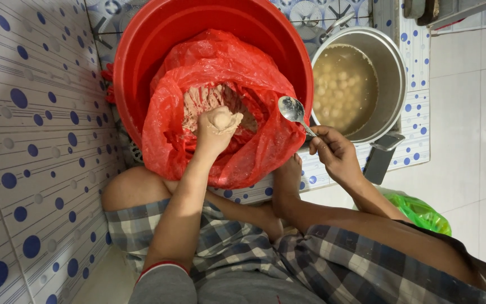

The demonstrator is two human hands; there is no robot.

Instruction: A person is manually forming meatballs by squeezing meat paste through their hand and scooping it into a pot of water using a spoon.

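Fingers of the left hand [219, 125] were closed around one lump of paste [220, 117], squeezed over one red bag [198, 62] lining one red basin [142, 50] at centre frame. Right hand [333, 151] pinched one spoon [295, 111], bowl raised toward the lump, beside one pot [392, 67] of balls, upper right.

I see the basin [142, 50] at 12 o'clock on the floor [462, 112], with the bag [170, 129] sitting inside it. My left hand [216, 128] is in the bag's mouth, closed around a dough lump [221, 117], with more dough [198, 101] just behind it. The pot [392, 67] is at 2 o'clock, just beside the basin, balls [344, 84] in liquid inside. My right hand [336, 152] sits between basin and pot, gripping a spoon [292, 108] over the bag's edge. A second bag [423, 213] lies at 4 o'clock. A wall [29, 141] is at 9 o'clock.
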